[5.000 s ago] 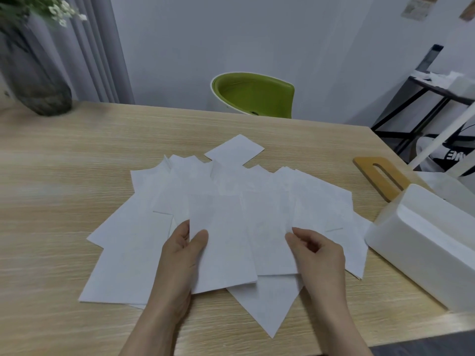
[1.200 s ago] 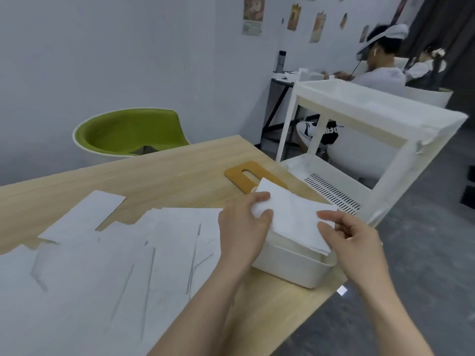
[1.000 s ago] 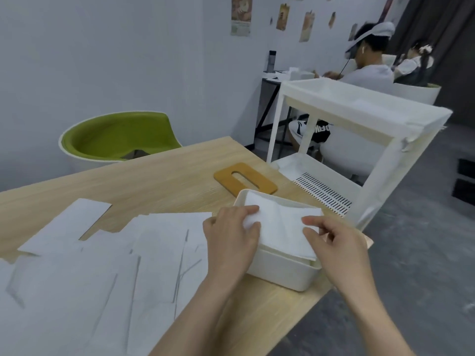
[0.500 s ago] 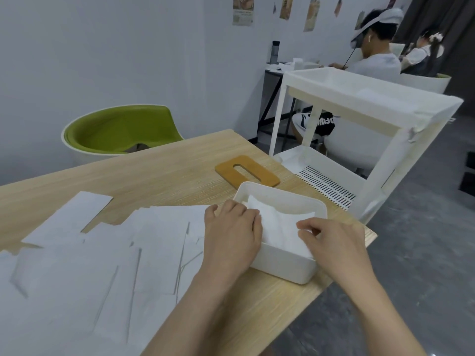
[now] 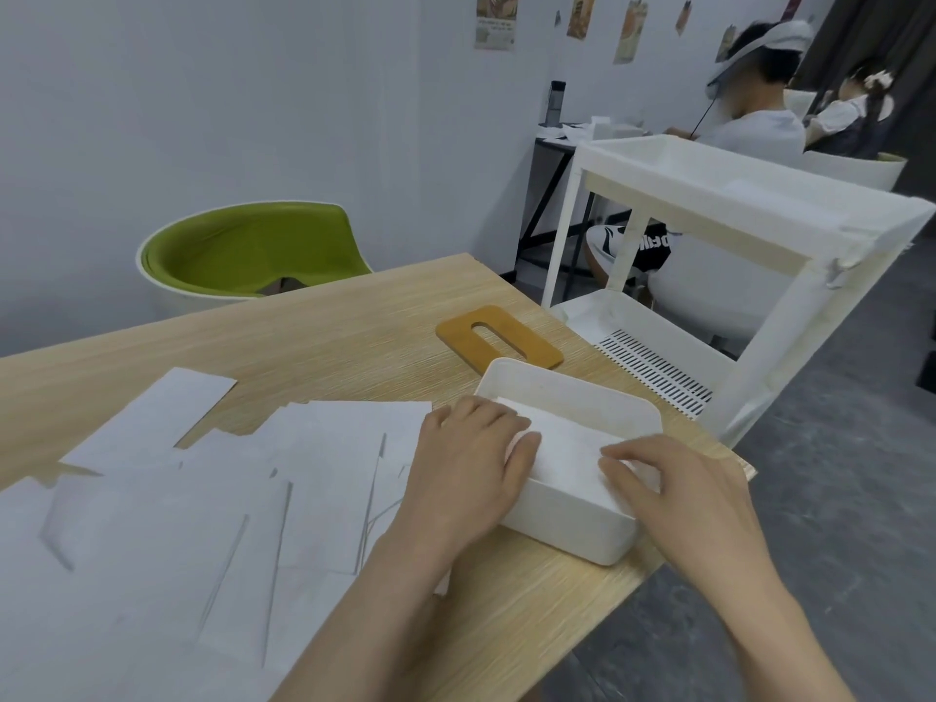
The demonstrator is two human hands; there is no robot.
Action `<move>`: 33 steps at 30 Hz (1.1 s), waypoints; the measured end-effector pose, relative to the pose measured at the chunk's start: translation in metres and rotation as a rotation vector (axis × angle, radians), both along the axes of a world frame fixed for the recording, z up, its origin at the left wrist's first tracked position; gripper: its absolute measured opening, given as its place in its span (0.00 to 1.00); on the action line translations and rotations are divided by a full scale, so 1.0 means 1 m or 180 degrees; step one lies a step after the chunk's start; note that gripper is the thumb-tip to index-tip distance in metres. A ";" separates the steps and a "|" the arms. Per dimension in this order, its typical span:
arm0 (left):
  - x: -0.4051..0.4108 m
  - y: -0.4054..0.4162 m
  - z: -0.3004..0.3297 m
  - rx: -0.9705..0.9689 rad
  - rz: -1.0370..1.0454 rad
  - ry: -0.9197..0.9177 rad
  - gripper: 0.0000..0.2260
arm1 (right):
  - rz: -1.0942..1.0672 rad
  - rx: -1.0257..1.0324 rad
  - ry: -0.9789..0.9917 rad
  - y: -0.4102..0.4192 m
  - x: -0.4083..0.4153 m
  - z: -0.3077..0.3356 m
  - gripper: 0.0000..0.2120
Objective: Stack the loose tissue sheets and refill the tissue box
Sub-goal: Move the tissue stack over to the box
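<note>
A white open tissue box point(image 5: 582, 529) sits near the table's right front corner. A folded white tissue sheet point(image 5: 562, 443) lies inside it. My left hand point(image 5: 471, 463) presses the sheet's left end down over the box's left rim. My right hand point(image 5: 673, 483) presses its right end with its fingertips at the near right rim. Several loose white tissue sheets point(image 5: 202, 509) are spread on the wooden table point(image 5: 329, 336) to the left of the box. The box's wooden slotted lid point(image 5: 499, 336) lies flat just behind the box.
A white two-tier cart point(image 5: 709, 276) stands right beside the table's right edge. A green chair point(image 5: 248, 255) is behind the table. Two people point(image 5: 759, 103) sit at a far desk. Grey floor lies to the right.
Over five seconds I lifted a sheet from the pile and carried it to the box. In the last second both hands lowered it and pushed it down inside the box.
</note>
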State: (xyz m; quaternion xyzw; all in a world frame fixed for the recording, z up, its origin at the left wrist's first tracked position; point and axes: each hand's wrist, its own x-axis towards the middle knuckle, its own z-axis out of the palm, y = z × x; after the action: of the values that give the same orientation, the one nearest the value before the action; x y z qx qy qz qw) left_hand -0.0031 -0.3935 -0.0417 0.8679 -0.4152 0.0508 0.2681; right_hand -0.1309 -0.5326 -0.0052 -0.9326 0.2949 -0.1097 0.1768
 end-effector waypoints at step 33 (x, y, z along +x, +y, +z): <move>-0.023 0.162 -0.011 -0.1186 0.1103 0.0800 0.10 | 0.0456 0.1252 -0.0788 0.100 0.003 -0.003 0.07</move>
State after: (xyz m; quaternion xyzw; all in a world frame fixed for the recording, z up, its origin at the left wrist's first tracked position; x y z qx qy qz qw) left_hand -0.0261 -0.2312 -0.0525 0.8612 -0.2077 0.0633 0.4596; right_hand -0.1275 -0.4324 -0.0086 -0.8782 0.2198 -0.1507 0.3971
